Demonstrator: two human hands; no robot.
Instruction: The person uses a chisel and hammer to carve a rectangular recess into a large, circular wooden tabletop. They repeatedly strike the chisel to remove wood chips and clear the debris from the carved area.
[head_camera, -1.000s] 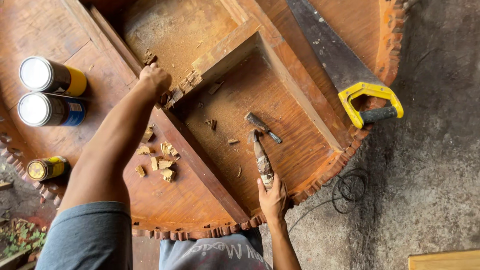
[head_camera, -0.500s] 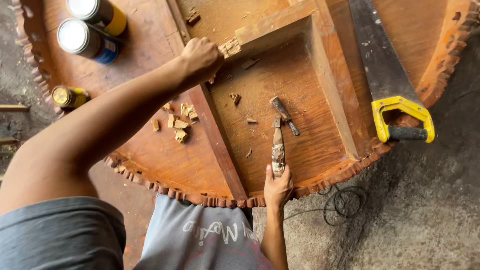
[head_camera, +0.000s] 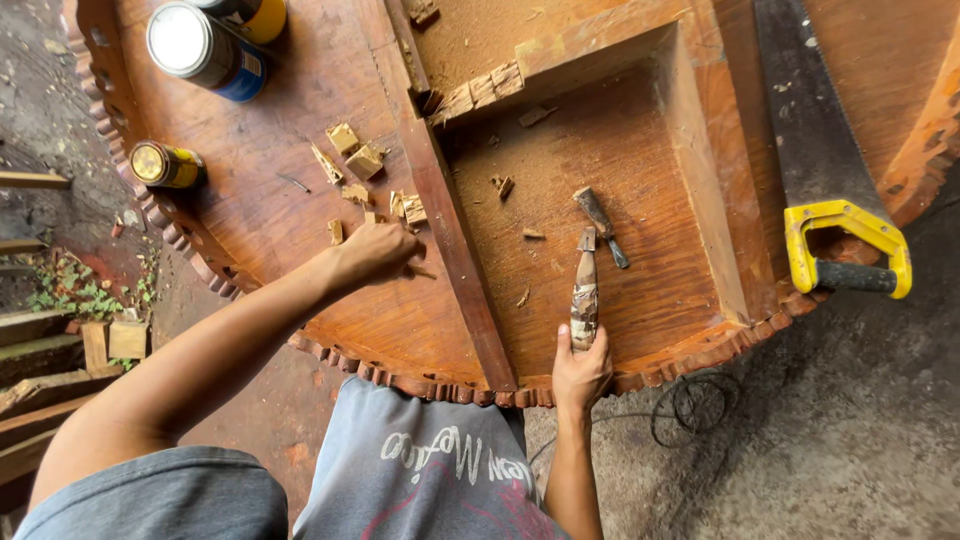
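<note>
Right hand (head_camera: 582, 372) is clamped on a hammer (head_camera: 588, 280) lying in the recessed wooden panel (head_camera: 640, 240). Left hand (head_camera: 375, 250), fingers curled together, rests among wood chips (head_camera: 360, 160) beside the raised rail (head_camera: 450, 230).

My left hand (head_camera: 375, 250) hides whatever its fingertips touch. Saw blade (head_camera: 800, 100) and yellow can (head_camera: 250, 15) are cut off at top edge. Can't tell what the hammer (head_camera: 590, 270) handle is wrapped in.
</note>
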